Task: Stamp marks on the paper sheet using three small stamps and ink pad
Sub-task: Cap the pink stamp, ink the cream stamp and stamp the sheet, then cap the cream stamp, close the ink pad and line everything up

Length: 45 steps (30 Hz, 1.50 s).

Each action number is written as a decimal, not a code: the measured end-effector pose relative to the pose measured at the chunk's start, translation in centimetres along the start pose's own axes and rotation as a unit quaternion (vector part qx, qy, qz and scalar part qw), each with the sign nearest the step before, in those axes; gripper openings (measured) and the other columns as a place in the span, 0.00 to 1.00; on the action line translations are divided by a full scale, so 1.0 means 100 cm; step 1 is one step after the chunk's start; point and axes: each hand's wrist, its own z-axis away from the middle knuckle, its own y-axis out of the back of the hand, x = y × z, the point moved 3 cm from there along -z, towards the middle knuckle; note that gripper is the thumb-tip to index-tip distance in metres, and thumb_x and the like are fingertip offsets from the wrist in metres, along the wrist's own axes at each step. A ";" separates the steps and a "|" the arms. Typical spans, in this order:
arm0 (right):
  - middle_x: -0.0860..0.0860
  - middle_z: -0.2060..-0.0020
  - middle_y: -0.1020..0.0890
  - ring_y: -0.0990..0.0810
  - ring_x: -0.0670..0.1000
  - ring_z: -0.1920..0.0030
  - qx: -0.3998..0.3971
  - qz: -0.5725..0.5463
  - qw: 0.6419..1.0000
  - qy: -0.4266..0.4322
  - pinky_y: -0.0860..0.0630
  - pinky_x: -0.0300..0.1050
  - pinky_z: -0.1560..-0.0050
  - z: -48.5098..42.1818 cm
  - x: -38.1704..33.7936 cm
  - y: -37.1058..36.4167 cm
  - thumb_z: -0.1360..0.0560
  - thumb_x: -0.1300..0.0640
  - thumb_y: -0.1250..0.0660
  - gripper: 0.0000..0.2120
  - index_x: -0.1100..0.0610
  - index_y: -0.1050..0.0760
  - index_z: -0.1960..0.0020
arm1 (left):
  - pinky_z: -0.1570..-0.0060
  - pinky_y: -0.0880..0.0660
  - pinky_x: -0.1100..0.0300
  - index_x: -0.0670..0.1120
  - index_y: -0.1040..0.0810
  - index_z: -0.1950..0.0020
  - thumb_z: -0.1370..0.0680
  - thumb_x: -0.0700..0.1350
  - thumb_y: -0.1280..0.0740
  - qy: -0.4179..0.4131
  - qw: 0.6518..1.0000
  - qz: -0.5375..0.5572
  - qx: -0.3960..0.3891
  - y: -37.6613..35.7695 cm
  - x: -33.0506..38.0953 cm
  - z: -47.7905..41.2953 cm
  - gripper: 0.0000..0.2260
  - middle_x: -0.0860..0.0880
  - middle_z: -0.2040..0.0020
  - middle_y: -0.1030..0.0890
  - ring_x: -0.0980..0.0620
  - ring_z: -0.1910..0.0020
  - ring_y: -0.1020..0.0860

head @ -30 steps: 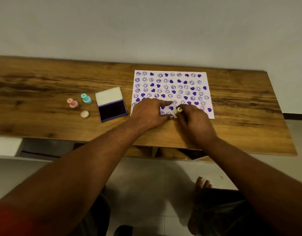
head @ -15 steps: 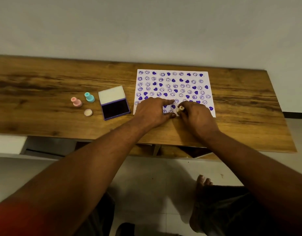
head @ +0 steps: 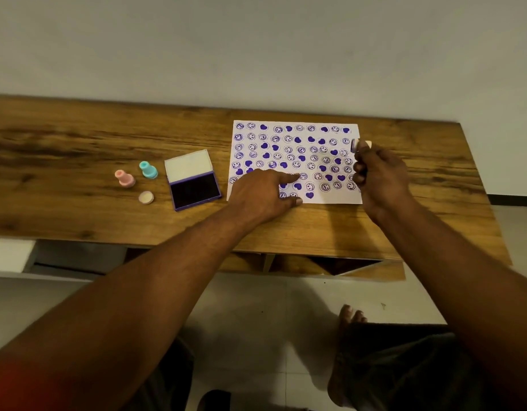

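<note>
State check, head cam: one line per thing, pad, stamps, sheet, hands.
paper sheet: flat on table, nearly full of purple marks.
left hand: fingers straight, pressing the paper sheet.
right hand: grip on cream stamp, over the sheet's right edge.
cream stamp: tilted sideways, off the paper.
ink pad: lid open, flat on table.
pink stamp: upright, untouched.
teal stamp: upright, untouched.
cream disc: lying flat near the ink pad.

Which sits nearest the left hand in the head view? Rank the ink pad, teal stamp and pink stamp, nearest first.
1. Ink pad: lying open just to the left of the left hand.
2. Teal stamp: upright beyond the pad, farther left.
3. Pink stamp: upright, farthest left of the three.
</note>
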 end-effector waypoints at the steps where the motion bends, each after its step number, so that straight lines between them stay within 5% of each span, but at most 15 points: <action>1: 0.48 0.64 0.22 0.29 0.43 0.68 -0.006 0.014 1.000 0.000 0.32 0.35 0.70 0.000 0.002 -0.005 0.20 0.56 0.29 0.04 0.57 0.20 0.52 | 0.51 0.32 0.54 0.65 0.26 0.26 0.27 0.71 0.29 0.000 1.000 0.001 0.000 0.001 0.000 0.001 0.30 0.54 0.41 0.14 0.48 0.39 0.19; 8: 0.47 0.62 0.19 0.27 0.40 0.70 0.012 0.082 0.996 0.015 0.27 0.35 0.68 -0.007 0.018 -0.013 0.21 0.53 0.27 0.15 0.63 0.18 0.40 | 0.49 0.31 0.54 0.66 0.25 0.26 0.27 0.71 0.30 -0.011 1.000 0.008 0.004 0.005 0.002 0.004 0.29 0.54 0.35 0.17 0.47 0.35 0.21; 11: 0.46 0.62 0.18 0.25 0.40 0.69 0.016 0.101 0.994 0.028 0.27 0.36 0.68 -0.011 0.018 -0.019 0.22 0.53 0.26 0.13 0.60 0.17 0.42 | 0.50 0.30 0.55 0.63 0.26 0.25 0.25 0.69 0.30 -0.007 1.000 0.024 0.009 0.010 0.003 0.008 0.29 0.55 0.44 0.15 0.49 0.39 0.20; 15: 0.45 0.62 0.15 0.21 0.39 0.67 0.001 0.121 0.990 0.066 0.25 0.36 0.66 -0.011 0.015 -0.036 0.22 0.52 0.26 0.10 0.57 0.16 0.45 | 0.55 0.26 0.57 0.59 0.22 0.27 0.23 0.65 0.29 0.009 0.997 0.068 0.039 0.034 0.007 0.016 0.25 0.60 0.67 0.22 0.60 0.60 0.23; 19: 0.45 0.51 0.13 0.16 0.43 0.50 -0.031 0.209 0.968 0.137 0.22 0.37 0.53 0.000 0.013 -0.070 0.22 0.46 0.27 0.13 0.52 0.16 0.42 | 0.56 0.20 0.56 0.55 0.14 0.43 0.21 0.60 0.28 0.025 0.994 0.087 0.064 0.073 -0.008 0.029 0.12 0.57 0.72 0.23 0.60 0.70 0.24; 23: 0.43 0.53 0.14 0.17 0.41 0.54 -0.083 0.244 0.949 0.179 0.22 0.35 0.59 0.021 0.016 -0.120 0.23 0.47 0.27 0.13 0.52 0.17 0.41 | 0.65 0.29 0.60 0.59 0.21 0.62 0.24 0.62 0.26 0.084 0.993 0.045 0.074 0.109 -0.051 0.055 0.12 0.61 0.70 0.25 0.61 0.68 0.25; 26: 0.45 0.55 0.15 0.17 0.44 0.56 -0.139 0.276 0.926 0.215 0.20 0.38 0.57 0.044 0.024 -0.164 0.23 0.48 0.25 0.12 0.52 0.18 0.42 | 0.68 0.32 0.61 0.57 0.25 0.67 0.26 0.65 0.26 0.139 0.985 0.010 0.101 0.134 -0.098 0.082 0.17 0.60 0.67 0.23 0.60 0.65 0.24; 31: 0.39 0.58 0.18 0.20 0.40 0.58 -0.252 0.368 0.842 0.303 0.28 0.28 0.63 0.086 0.044 -0.230 0.23 0.46 0.27 0.11 0.48 0.18 0.42 | 0.70 0.32 0.62 0.56 0.23 0.67 0.31 0.70 0.24 0.194 0.975 -0.022 0.105 0.156 -0.164 0.122 0.20 0.59 0.69 0.23 0.60 0.68 0.24; 34: 0.39 0.56 0.18 0.22 0.35 0.60 -0.302 0.415 0.794 0.327 0.32 0.26 0.63 0.101 0.055 -0.254 0.23 0.47 0.28 0.13 0.47 0.18 0.40 | 0.68 0.32 0.61 0.60 0.20 0.58 0.35 0.71 0.23 0.208 0.975 -0.034 0.073 0.156 -0.185 0.133 0.18 0.60 0.65 0.21 0.62 0.65 0.24; 38: 0.44 0.50 0.15 0.24 0.39 0.60 -0.346 0.465 0.740 0.342 0.32 0.34 0.59 0.111 0.068 -0.270 0.23 0.50 0.30 0.13 0.48 0.18 0.39 | 0.62 0.26 0.60 0.59 0.18 0.40 0.32 0.66 0.21 0.219 0.973 -0.011 0.071 0.145 -0.200 0.141 0.24 0.59 0.63 0.19 0.63 0.62 0.22; 45: 0.48 0.45 0.15 0.17 0.52 0.47 -0.351 0.543 0.680 0.346 0.22 0.51 0.45 0.115 0.078 -0.288 0.22 0.49 0.32 0.14 0.47 0.20 0.36 | 0.62 0.26 0.60 0.60 0.18 0.37 0.27 0.61 0.23 0.228 0.971 0.028 0.072 0.133 -0.202 0.138 0.20 0.59 0.60 0.19 0.61 0.60 0.21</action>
